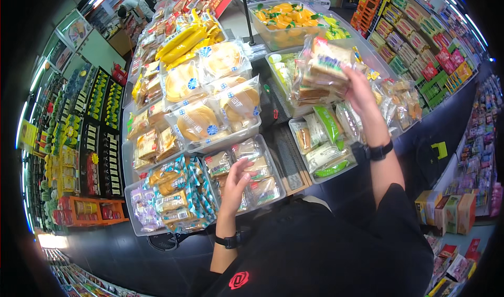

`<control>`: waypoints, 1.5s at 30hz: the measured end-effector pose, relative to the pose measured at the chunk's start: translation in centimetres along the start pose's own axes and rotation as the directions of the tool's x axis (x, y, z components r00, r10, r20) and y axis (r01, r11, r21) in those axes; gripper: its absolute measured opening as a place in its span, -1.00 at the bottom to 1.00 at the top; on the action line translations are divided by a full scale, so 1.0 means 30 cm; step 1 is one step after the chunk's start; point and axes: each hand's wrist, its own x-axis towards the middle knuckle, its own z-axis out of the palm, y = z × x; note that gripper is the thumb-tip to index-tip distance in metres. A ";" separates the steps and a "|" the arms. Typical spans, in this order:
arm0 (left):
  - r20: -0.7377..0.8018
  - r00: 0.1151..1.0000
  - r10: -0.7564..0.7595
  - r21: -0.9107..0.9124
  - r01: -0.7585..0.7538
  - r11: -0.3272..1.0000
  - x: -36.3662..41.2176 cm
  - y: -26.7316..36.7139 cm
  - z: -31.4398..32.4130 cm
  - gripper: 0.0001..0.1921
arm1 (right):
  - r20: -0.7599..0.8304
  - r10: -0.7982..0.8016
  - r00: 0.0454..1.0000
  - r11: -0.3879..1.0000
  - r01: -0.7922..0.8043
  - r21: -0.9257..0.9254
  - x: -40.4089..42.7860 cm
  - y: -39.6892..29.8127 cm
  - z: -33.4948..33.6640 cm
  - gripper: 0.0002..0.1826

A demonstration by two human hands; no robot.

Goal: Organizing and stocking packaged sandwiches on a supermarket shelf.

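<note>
My right hand [359,88] grips a clear-wrapped pack of sliced bread [328,61], raised above a plastic bin at the right of the display. More wrapped bread slices [311,92] lie stacked just under and behind this pack. My left hand [235,181] holds nothing, its fingers apart, over a clear bin [280,179] of wrapped bread [264,190]; whether the fingers touch a pack I cannot tell. Left of that bin, several buns in blue-and-white wrappers [173,200] fill another one. Large bags of round pancake-like cakes [197,122] are piled beyond my left hand.
A bin of long wrapped rolls [323,157] stands below my right forearm. Farther back are yellow packets [183,41], a bin of orange-yellow packets [287,17] and a thin black post [247,13]. Stocked shelves [413,25] line the right side. A person [136,7] bends at the far left.
</note>
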 end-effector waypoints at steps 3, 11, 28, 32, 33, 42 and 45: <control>-0.029 0.999 0.025 0.051 -0.024 0.998 -0.012 0.000 -0.001 -0.44 | 0.015 0.074 0.997 0.997 -0.073 -0.035 0.107 -0.049 0.020 -0.53; -0.071 0.997 0.018 0.058 -0.014 0.998 -0.024 0.013 -0.022 -0.50 | 0.043 0.183 0.982 0.959 -0.169 -0.225 0.306 0.014 -0.010 -0.48; -0.067 0.998 -0.023 0.091 0.029 0.995 -0.036 0.011 -0.078 -0.58 | -0.132 0.198 0.971 0.777 -0.237 -0.584 0.245 -0.053 0.012 -0.18; -0.062 0.997 -0.037 0.068 0.042 0.997 -0.041 -0.004 -0.082 -0.59 | -0.211 0.122 0.970 0.757 -0.229 -0.612 0.230 -0.064 -0.008 -0.15; -0.063 0.997 -0.041 0.084 0.046 0.995 -0.040 -0.010 -0.080 -0.60 | -0.222 -0.021 0.975 0.658 -0.154 -0.737 0.253 -0.054 -0.044 -0.17; -0.355 0.910 -0.216 -0.025 0.221 0.975 -0.091 -0.193 -0.252 -0.66 | 0.326 -0.421 0.847 0.413 0.499 -0.762 -0.229 0.004 0.282 -0.51; -0.478 0.825 -0.302 -0.079 0.302 0.950 -0.097 -0.215 -0.293 -0.65 | 0.604 -0.181 0.776 0.507 0.600 -0.619 -0.337 0.266 0.318 -0.60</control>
